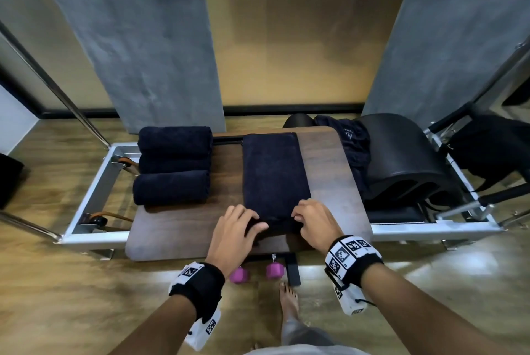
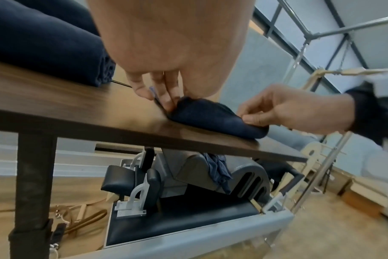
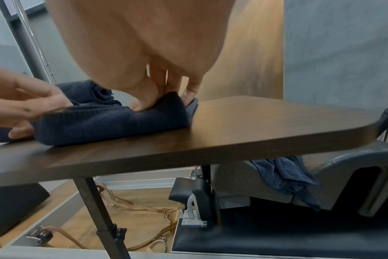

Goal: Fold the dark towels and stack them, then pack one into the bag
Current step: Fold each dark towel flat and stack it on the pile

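Left hand (image 1: 233,228) and right hand (image 1: 314,218) pinching near end of dark towel (image 1: 274,173) on bench (image 1: 329,171), rolled towels (image 1: 173,165) far left.

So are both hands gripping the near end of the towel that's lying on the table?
Yes, the left hand and right hand each curl their fingers around the rolled near end of the towel.

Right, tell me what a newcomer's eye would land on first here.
First, both hands at the near edge of the wooden table: the left hand and right hand grip the rolled-up near end of a dark towel stretched away from the person. Next, the finished towel rolls on the table's far left.
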